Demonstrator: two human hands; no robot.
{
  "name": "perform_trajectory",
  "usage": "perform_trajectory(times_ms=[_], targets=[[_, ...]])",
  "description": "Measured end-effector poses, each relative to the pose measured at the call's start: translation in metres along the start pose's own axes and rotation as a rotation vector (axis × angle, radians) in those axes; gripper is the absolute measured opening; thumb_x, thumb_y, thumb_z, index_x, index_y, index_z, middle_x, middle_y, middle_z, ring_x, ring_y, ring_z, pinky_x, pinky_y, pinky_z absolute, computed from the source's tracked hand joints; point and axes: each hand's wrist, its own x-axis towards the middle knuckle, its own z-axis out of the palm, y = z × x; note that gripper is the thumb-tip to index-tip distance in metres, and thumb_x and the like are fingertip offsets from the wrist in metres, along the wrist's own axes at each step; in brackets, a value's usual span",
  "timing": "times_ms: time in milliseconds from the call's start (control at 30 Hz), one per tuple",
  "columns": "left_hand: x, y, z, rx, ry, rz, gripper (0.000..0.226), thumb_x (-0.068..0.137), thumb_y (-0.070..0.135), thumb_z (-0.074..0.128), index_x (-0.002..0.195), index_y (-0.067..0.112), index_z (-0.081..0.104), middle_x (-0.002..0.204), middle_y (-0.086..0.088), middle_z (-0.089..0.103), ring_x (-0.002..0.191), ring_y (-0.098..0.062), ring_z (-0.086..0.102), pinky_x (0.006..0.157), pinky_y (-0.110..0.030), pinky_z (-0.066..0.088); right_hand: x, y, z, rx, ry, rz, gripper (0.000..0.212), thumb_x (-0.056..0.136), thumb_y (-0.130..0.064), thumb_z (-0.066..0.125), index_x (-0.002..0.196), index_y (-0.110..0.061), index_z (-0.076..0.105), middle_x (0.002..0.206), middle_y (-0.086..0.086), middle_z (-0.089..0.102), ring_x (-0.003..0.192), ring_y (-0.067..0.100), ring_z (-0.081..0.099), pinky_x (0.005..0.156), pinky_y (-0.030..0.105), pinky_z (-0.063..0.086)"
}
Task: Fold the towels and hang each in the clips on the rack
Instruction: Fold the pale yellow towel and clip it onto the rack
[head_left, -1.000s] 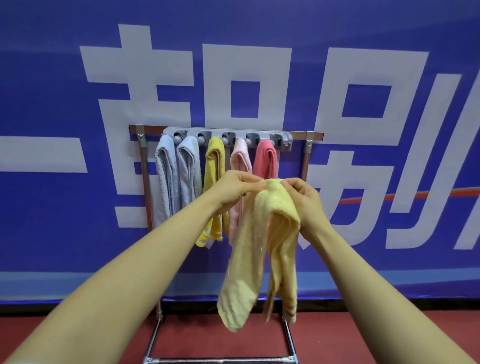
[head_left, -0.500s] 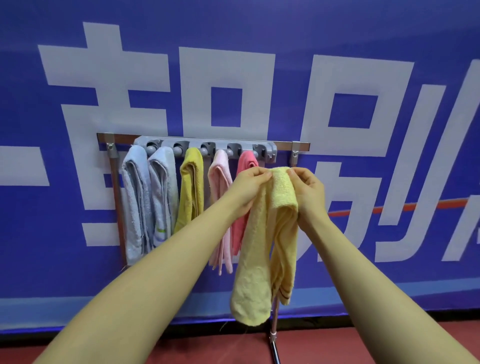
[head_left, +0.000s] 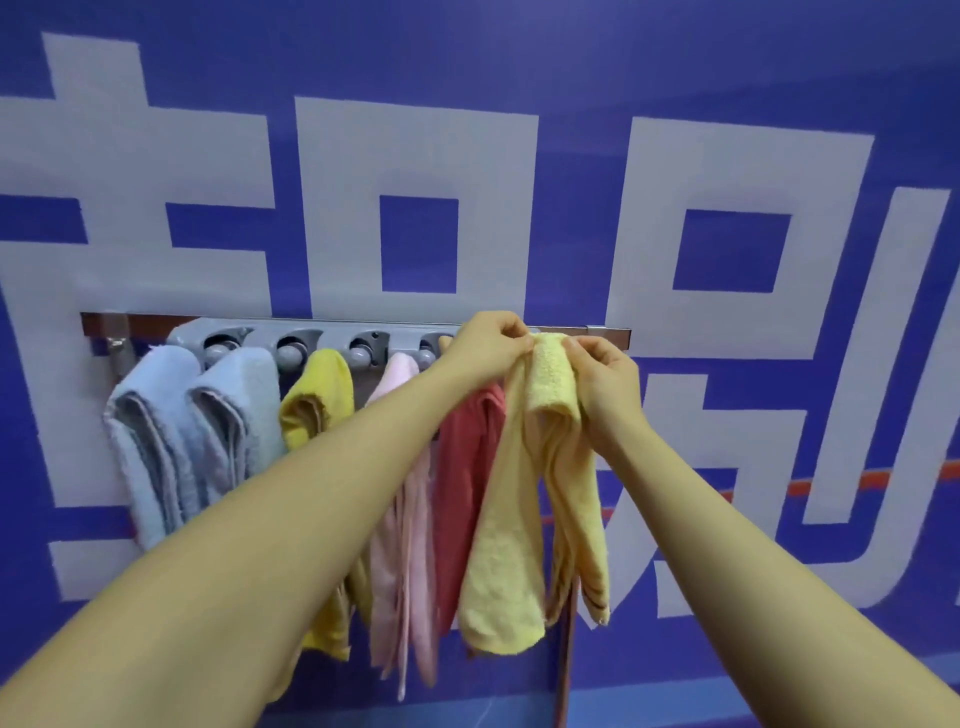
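Pale yellow towel (head_left: 524, 519), folded over, is held up at the right end of the grey clip bar (head_left: 322, 340) on the rack (head_left: 608, 332), its fold pinched between the left hand (head_left: 488, 345) and the right hand (head_left: 605, 379). Both hands curl their fingers round the cloth, and its tails hang down just beside the red towel (head_left: 467, 483). Two light blue towels (head_left: 182, 431), a yellow towel (head_left: 317, 400) and a pink towel (head_left: 400, 519) hang from the clips to the left.

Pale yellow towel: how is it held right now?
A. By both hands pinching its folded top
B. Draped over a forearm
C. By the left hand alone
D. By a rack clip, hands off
A: the left hand and right hand each pinch the folded top of the pale yellow towel.
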Motion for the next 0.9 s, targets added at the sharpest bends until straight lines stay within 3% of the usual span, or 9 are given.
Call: perform_trajectory(times_ms=[100, 200, 333, 667, 733, 800, 900], targets=[[0.020, -0.010, 0.006, 0.102, -0.002, -0.005, 0.019, 0.088, 0.024, 0.057, 0.070, 0.026, 0.060, 0.084, 0.004, 0.066, 0.095, -0.018, 0.061, 0.090, -0.035, 0.047, 0.018, 0.015, 0.005, 0.002, 0.027, 0.040, 0.011, 0.093, -0.015, 0.060, 0.089, -0.006, 0.066, 0.075, 0.000, 0.064, 0.068, 0.010, 0.058, 0.060, 0.022, 0.050], [0.034, -0.024, 0.012, 0.189, 0.002, 0.001, 0.020, 0.087, 0.027, 0.056, 0.067, 0.026, 0.059, 0.090, 0.005, 0.068, 0.100, -0.018, 0.059, 0.096, -0.039, 0.040, 0.029, 0.032, 0.007, 0.004, 0.033, 0.088, 0.010, 0.090, -0.016, 0.064, 0.082, -0.010, 0.066, 0.077, 0.002, 0.066, 0.071, 0.013, 0.060, 0.065, 0.027, 0.052], [0.037, -0.031, 0.019, 0.292, 0.073, 0.015, 0.015, 0.087, 0.029, 0.055, 0.074, 0.027, 0.064, 0.092, 0.005, 0.070, 0.101, -0.017, 0.056, 0.082, -0.034, 0.025, 0.032, 0.050, 0.006, 0.017, 0.049, 0.122, 0.011, 0.089, -0.020, 0.066, 0.082, -0.012, 0.069, 0.082, 0.007, 0.069, 0.076, 0.018, 0.063, 0.068, 0.030, 0.055], [0.032, -0.036, 0.027, 0.338, 0.228, 0.100, 0.009, 0.079, 0.031, 0.065, 0.074, 0.025, 0.062, 0.080, 0.007, 0.064, 0.093, -0.017, 0.056, 0.077, -0.031, 0.020, 0.023, 0.060, 0.006, 0.073, 0.061, 0.197, 0.010, 0.088, -0.020, 0.068, 0.078, -0.017, 0.067, 0.074, 0.002, 0.066, 0.067, 0.012, 0.061, 0.053, 0.021, 0.050], [0.028, -0.037, 0.026, 0.399, 0.211, 0.145, 0.010, 0.082, 0.029, 0.061, 0.077, 0.025, 0.069, 0.086, 0.007, 0.067, 0.096, -0.016, 0.055, 0.077, -0.031, 0.019, 0.019, 0.060, 0.005, 0.074, 0.055, 0.184, 0.008, 0.086, -0.020, 0.070, 0.090, -0.015, 0.067, 0.083, 0.003, 0.067, 0.073, 0.014, 0.063, 0.054, 0.020, 0.050], [0.024, -0.037, 0.024, 0.450, 0.161, 0.187, 0.016, 0.086, 0.028, 0.057, 0.086, 0.026, 0.073, 0.092, 0.007, 0.070, 0.097, -0.014, 0.057, 0.081, -0.032, 0.020, 0.015, 0.062, 0.002, 0.071, 0.072, 0.146, 0.022, 0.085, -0.022, 0.071, 0.104, -0.015, 0.063, 0.094, 0.003, 0.066, 0.079, 0.015, 0.063, 0.058, 0.021, 0.051], [0.017, -0.036, 0.017, 0.483, 0.081, 0.235, 0.022, 0.091, 0.028, 0.051, 0.095, 0.029, 0.073, 0.094, 0.007, 0.070, 0.097, -0.014, 0.056, 0.082, -0.033, 0.022, 0.000, 0.061, 0.000, 0.089, 0.046, 0.069, 0.011, 0.092, -0.030, 0.061, 0.093, -0.021, 0.068, 0.084, -0.001, 0.068, 0.074, 0.010, 0.062, 0.060, 0.020, 0.051]])
